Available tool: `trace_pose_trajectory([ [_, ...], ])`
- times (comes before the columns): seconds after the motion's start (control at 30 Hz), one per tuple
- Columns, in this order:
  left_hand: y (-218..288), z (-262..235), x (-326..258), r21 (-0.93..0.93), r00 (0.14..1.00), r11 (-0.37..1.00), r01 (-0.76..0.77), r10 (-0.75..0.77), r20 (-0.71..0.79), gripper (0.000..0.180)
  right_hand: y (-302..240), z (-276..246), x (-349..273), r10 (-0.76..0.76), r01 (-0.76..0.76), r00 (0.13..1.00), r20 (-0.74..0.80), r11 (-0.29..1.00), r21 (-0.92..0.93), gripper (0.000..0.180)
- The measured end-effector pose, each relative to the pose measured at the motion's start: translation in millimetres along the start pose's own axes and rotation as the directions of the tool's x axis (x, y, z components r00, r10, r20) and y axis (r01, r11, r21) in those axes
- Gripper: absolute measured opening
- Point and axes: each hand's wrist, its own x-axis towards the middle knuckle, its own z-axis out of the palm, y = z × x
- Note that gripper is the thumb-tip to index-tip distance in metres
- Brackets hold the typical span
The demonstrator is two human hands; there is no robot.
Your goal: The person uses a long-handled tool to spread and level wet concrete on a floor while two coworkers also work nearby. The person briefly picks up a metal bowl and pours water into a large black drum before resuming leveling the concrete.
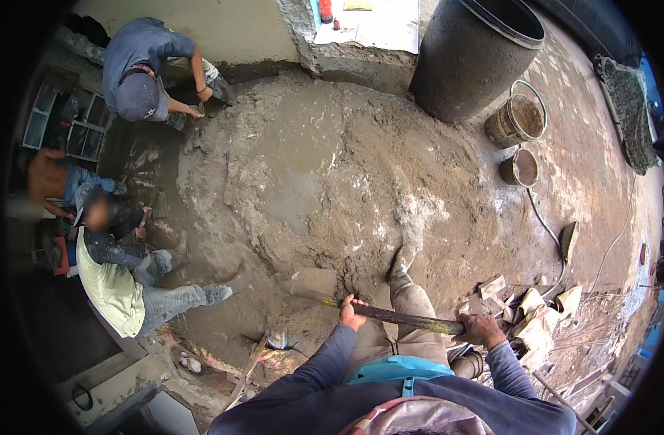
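1. Left hand (351,313) grips the shovel handle (401,318) nearest the wet mortar pile (324,174); right hand (481,330) clasps its far end.
2. Judged best: keep both fists tight, drive the blade (314,281) low into the pile's near edge.

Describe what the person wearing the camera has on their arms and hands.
Both arms wear long, dark blue-grey sleeves that end at the wrists. The left hand and right hand are bare: no gloves, and no watch or rings can be made out. The sleeve cloth is plain, without visible markings.
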Motion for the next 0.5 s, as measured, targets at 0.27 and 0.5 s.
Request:
trace_pose_trajectory([
  [0.27,-44,38,33,0.413,0.996,0.907,0.080,-0.084,-0.009,0.032,1,91,-78,-0.029,0.078,0.988,-0.151,0.940,0.333,0.056],
  [0.5,-184,161,30,0.725,0.989,0.689,-0.024,-0.089,0.118,0.019,24,228,-68,0.370,-0.081,0.892,-0.260,0.696,0.713,0.055],
])
